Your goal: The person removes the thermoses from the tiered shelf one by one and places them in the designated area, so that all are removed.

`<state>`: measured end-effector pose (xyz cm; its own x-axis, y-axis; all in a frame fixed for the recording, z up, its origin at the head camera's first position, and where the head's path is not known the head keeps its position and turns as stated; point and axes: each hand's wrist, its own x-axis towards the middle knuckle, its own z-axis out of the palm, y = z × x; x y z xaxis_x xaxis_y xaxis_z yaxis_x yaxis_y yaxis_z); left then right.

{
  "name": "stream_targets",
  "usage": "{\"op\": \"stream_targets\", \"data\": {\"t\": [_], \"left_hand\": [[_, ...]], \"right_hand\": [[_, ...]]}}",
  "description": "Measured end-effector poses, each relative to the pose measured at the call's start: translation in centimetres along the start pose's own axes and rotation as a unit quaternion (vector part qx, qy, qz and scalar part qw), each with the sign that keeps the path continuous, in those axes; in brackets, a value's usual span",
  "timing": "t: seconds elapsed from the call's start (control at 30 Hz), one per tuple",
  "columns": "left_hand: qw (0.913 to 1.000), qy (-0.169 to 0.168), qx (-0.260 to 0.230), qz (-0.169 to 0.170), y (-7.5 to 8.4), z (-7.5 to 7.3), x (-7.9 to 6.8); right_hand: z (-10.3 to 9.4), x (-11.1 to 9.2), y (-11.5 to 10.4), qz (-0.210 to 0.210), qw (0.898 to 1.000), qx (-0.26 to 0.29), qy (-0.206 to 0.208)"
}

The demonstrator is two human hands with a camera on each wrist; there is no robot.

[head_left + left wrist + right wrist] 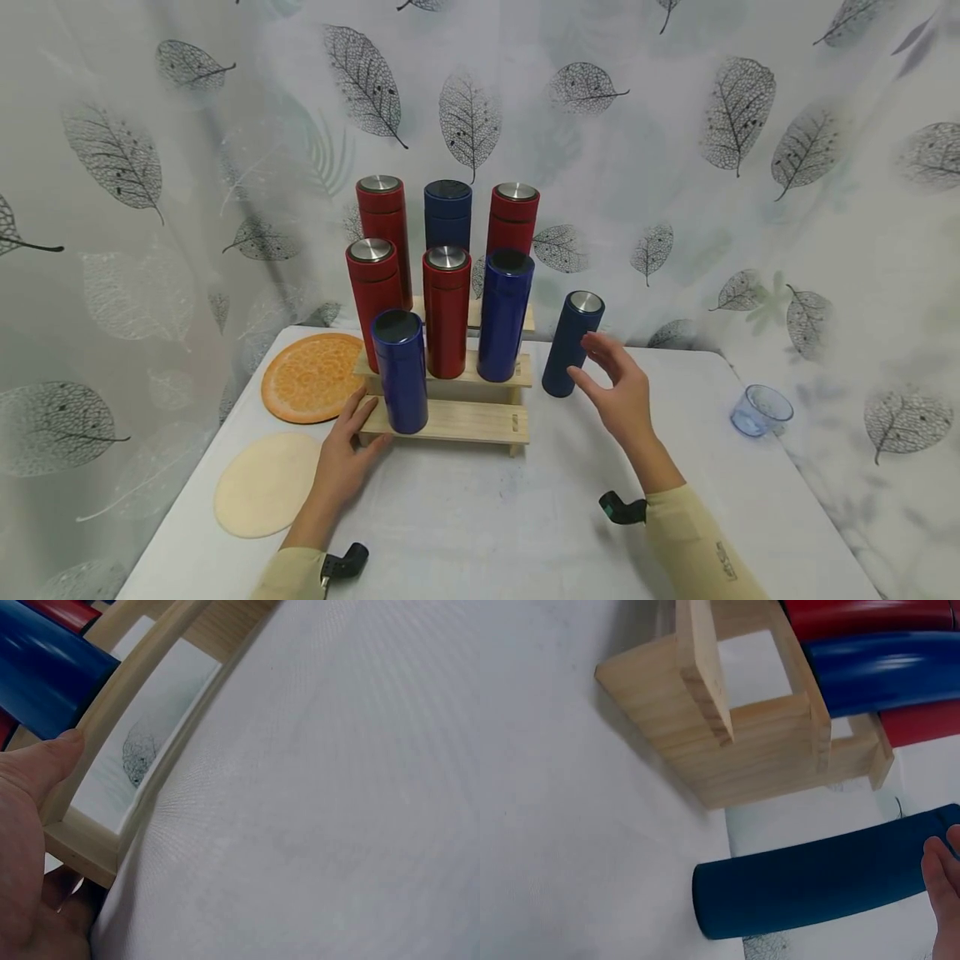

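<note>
A three-step wooden rack [457, 421] carries several thermos bottles in red and blue. My left hand [347, 450] grips the left end of its lowest step, thumb [64, 754] on the front edge and fingers round the side. Just beside that hand, a shiny blue thermos [401, 375] stands upright on the lowest step. To the right of the rack, a dark blue thermos [810, 881] with a silver lid stands on the table. Around its right side my right hand [622, 396] is spread, thumb and fingers apart; whether they touch it I cannot tell.
At the left lie an orange-brown pizza-like disc [307, 379] and a pale dough-like disc [266, 487]. A clear blue glass cup [761, 410] stands near the right edge of the white table [480, 533]. A leaf-print curtain [675, 125] hangs behind.
</note>
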<state>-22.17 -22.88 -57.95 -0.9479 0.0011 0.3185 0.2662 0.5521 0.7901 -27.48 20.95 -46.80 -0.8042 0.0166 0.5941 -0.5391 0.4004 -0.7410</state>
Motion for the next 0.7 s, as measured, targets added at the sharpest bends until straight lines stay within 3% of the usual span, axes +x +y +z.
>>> {"op": "stream_targets", "data": {"t": [0.43,0.7], "left_hand": [[1.0,-0.004,-0.006,-0.004,0.0,0.0,0.1],[0.9999,-0.004,-0.004,-0.008,0.1,0.0,0.0]], "right_hand": [[1.0,-0.2,-2.5,-0.04,0.995,0.081,-0.051],[2.3,-0.6,-3.9,-0.052,0.991,0.096,-0.075]]}}
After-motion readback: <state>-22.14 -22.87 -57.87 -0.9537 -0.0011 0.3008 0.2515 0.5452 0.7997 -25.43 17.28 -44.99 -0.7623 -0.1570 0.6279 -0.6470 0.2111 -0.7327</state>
